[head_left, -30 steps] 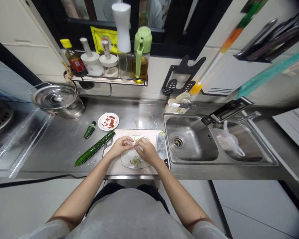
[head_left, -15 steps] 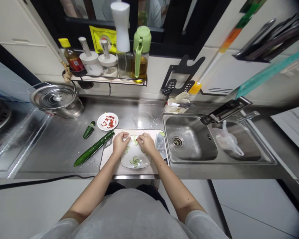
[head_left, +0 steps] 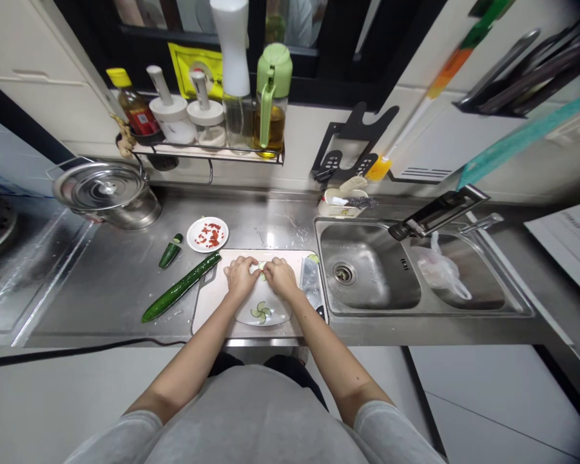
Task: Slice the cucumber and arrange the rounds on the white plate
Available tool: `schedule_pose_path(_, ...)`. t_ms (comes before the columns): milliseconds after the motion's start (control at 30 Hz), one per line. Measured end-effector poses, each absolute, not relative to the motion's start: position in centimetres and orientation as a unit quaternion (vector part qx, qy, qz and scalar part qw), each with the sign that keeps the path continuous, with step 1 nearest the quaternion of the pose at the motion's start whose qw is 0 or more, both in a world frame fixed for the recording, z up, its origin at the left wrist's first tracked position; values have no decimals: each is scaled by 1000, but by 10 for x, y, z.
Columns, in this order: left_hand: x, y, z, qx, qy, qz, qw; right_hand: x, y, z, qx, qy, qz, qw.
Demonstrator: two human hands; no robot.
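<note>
My left hand (head_left: 241,277) and my right hand (head_left: 280,278) meet over the far part of a white plate (head_left: 279,310). Fingers of both are closed and pinched together at thin cucumber slices there; whatever lies between the fingertips is too small to make out. Nearer me on the plate, several cucumber slices (head_left: 261,312) form a pinwheel. Under the plate lies a pale cutting board (head_left: 210,306). On the board's right side rests a broad blade-like item (head_left: 310,280) with a dark end. A long cucumber (head_left: 181,288) touches the board's left edge.
A small white dish (head_left: 190,237) holds red chopped bits. Cut cucumber pieces (head_left: 169,255) lie left of it. A lidded steel pot (head_left: 138,209) stands at the back left. Bottles and jars sit on a wall rack (head_left: 198,152). To the right is a double sink (head_left: 372,270).
My left hand has moved right and its fingers have curled in, so both hands' fingertips now come together over the far slices. The camera view has shifted slightly.
</note>
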State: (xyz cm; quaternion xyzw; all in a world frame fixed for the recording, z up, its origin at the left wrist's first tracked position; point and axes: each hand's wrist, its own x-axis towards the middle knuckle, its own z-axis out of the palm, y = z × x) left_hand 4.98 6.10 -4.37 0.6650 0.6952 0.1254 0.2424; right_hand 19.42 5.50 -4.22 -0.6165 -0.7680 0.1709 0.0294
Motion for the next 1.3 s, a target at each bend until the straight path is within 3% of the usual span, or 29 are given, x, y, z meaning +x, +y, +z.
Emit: schedule_pose_path(1300, 54, 63, -47, 668, 696, 107, 239, 192, 54, -42, -629, -758, 173, 30)
